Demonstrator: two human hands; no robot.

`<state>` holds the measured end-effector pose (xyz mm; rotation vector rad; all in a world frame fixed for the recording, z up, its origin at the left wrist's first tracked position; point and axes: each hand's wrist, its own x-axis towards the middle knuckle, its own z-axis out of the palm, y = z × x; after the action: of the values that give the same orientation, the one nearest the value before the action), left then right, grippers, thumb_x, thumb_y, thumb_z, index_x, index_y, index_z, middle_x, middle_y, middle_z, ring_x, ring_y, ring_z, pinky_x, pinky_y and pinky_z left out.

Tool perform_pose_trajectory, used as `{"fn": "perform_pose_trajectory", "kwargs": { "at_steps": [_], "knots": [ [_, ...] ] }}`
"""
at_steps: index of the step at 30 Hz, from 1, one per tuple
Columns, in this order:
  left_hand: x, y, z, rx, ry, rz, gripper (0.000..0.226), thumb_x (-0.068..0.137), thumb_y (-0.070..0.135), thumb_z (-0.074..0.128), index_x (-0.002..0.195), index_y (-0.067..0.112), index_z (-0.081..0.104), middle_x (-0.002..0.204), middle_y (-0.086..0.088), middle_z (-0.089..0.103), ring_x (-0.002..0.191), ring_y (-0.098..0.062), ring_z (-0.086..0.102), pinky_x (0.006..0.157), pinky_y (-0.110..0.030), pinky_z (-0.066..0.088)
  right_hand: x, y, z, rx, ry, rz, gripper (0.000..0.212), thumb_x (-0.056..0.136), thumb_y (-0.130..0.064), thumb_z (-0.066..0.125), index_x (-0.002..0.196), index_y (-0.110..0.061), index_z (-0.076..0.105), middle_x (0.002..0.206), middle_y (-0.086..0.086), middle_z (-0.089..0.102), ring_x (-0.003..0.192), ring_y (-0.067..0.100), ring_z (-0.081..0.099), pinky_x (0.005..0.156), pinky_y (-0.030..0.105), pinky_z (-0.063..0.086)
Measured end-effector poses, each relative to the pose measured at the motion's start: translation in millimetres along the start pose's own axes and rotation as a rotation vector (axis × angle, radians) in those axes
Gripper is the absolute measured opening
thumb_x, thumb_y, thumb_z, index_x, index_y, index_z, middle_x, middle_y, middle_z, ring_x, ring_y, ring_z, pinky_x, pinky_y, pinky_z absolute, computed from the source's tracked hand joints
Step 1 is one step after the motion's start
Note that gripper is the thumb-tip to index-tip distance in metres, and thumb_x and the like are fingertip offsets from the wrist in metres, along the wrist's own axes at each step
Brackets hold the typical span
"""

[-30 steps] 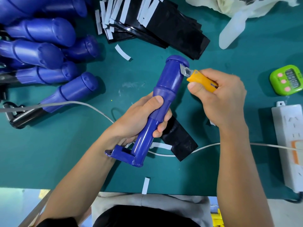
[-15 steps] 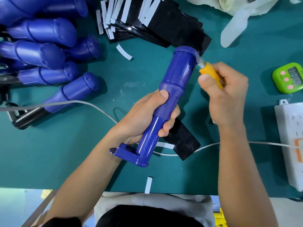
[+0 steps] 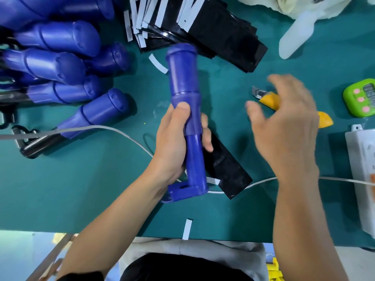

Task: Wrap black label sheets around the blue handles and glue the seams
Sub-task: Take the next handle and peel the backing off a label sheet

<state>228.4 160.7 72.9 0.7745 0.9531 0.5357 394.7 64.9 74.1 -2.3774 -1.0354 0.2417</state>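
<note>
Left hand (image 3: pixel 176 142) grips the blue handle (image 3: pixel 183 78) round its waist, dead centre, barrel pointing to 12 o'clock. Right hand (image 3: pixel 284 126) at 3 o'clock is spread and loose, holding nothing, blurred over the yellow knife (image 3: pixel 269 98) lying on the green mat (image 3: pixel 81 189). Next, I'd say: take the black label sheet (image 3: pixel 227 169) at 5 o'clock by one edge and square it to the barrel before wrapping. Half a second back that blade was at the handle's tip; now it's down.
</note>
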Motion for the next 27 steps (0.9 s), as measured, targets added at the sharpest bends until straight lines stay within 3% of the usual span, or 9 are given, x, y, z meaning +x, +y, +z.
{"fn": "perform_pose_trajectory", "kwargs": {
  "at_steps": [3,5,7,9,13,16,20,23,27],
  "knots": [
    [2,3,4,-0.184,0.119,0.184,0.037,0.104,0.034,0.046,0.121,0.002,0.049,0.091,-0.009,0.066,0.076,-0.025,0.068,0.077,-0.039,0.059,-21,-39,-7,0.477,-0.445,-0.055,0.036,0.090,-0.052,0.066,0.110,-0.023,0.066,0.081,-0.013,0.072,0.070,0.002,0.063,0.068,0.013,0.045],
    [2,6,4,-0.238,0.121,0.289,0.035,0.106,0.031,0.048,0.128,0.002,0.049,0.100,-0.009,0.068,0.098,-0.029,0.071,0.095,-0.042,0.057,-30,-59,0,0.495,-0.661,-0.026,0.039,0.082,-0.049,0.074,0.115,-0.034,0.060,0.081,-0.012,0.071,0.070,0.009,0.066,0.070,0.026,0.053],
    [2,10,2,-0.210,0.112,0.362,0.033,0.102,0.027,0.054,0.127,0.005,0.053,0.109,-0.009,0.069,0.116,-0.031,0.069,0.105,-0.042,0.053,-36,-68,11,0.462,-0.623,-0.023,0.046,0.084,-0.033,0.078,0.122,-0.040,0.053,0.085,-0.004,0.070,0.072,0.019,0.064,0.074,0.041,0.055],
    [4,17,0,-0.165,0.098,0.367,0.033,0.094,0.020,0.060,0.125,0.007,0.056,0.116,-0.008,0.069,0.124,-0.029,0.065,0.103,-0.037,0.053,-35,-66,14,0.409,-0.504,-0.048,0.046,0.090,-0.024,0.073,0.126,-0.041,0.051,0.087,-0.005,0.069,0.073,0.023,0.062,0.076,0.042,0.055],
    [20,30,-18,-0.137,0.221,0.322,0.042,0.084,0.011,0.070,0.123,0.005,0.055,0.107,-0.003,0.067,0.103,-0.017,0.064,0.101,-0.037,0.053,-9,-32,1,0.052,-0.252,-0.221,0.046,0.092,-0.014,0.069,0.133,-0.034,0.061,0.102,-0.004,0.070,0.087,0.026,0.061,0.075,0.040,0.050],
    [26,24,-19,-0.058,0.308,0.278,0.056,0.086,0.009,0.066,0.139,0.007,0.048,0.103,0.000,0.059,0.092,-0.014,0.057,0.091,-0.030,0.050,5,-3,0,0.005,-0.350,-0.172,0.046,0.092,-0.007,0.069,0.133,-0.027,0.065,0.106,0.001,0.069,0.098,0.030,0.058,0.081,0.046,0.048],
    [26,10,-23,0.356,0.256,0.321,0.054,0.083,0.017,0.075,0.132,0.017,0.053,0.101,0.008,0.062,0.085,-0.008,0.060,0.086,-0.025,0.052,9,17,2,0.017,-0.316,-0.215,0.045,0.087,0.006,0.066,0.128,-0.014,0.068,0.104,0.009,0.068,0.098,0.036,0.056,0.088,0.053,0.046],
    [29,9,-34,0.853,0.273,0.447,0.042,0.079,0.036,0.076,0.118,0.031,0.062,0.108,0.020,0.063,0.100,-0.009,0.060,0.094,-0.023,0.046,15,28,2,-0.035,-0.210,-0.275,0.043,0.084,0.008,0.060,0.123,-0.010,0.070,0.106,0.010,0.071,0.098,0.040,0.059,0.095,0.056,0.045],
    [26,11,-35,1.031,0.273,0.534,0.035,0.087,0.035,0.071,0.121,0.032,0.067,0.112,0.024,0.061,0.108,-0.008,0.053,0.097,-0.008,0.034,13,21,7,-0.109,-0.109,-0.238,0.047,0.084,0.010,0.060,0.128,-0.005,0.068,0.122,0.012,0.069,0.115,0.039,0.059,0.124,0.051,0.025]
  ]
}}
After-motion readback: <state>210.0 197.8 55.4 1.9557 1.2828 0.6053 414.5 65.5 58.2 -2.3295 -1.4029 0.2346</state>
